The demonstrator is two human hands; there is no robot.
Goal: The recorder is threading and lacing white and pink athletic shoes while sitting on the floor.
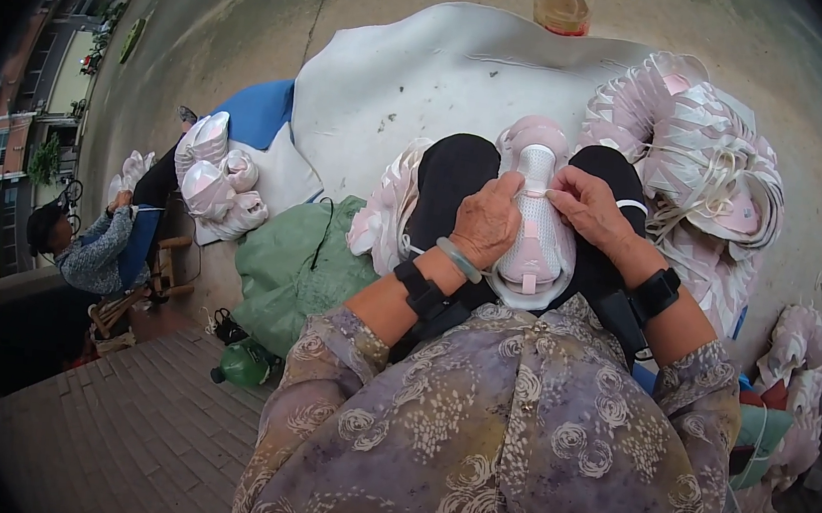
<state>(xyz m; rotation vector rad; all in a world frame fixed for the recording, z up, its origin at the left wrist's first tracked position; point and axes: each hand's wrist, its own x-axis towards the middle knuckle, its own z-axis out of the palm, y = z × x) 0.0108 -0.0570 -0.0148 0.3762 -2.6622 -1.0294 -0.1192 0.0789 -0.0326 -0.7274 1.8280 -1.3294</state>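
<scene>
A pink and white shoe upper (532,244) rests on my lap between my black-clad knees, its rounded toe pointing away from me. My left hand (487,221) has its fingers closed on the upper's left edge, beside the white mesh tongue. From the other side my right hand (591,208) pinches the right edge at about the same height. A thin pale strand, perhaps a lace, crosses the tongue between my fingertips; its ends are hidden by my fingers.
Stacked shoe uppers (704,137) lie to the right on a white sheet (430,73), with more uppers (397,200) by my left knee. A green sack (296,254) and green bottle (244,364) sit left. An oil jug (562,7) stands ahead. Another person (101,249) sits far left.
</scene>
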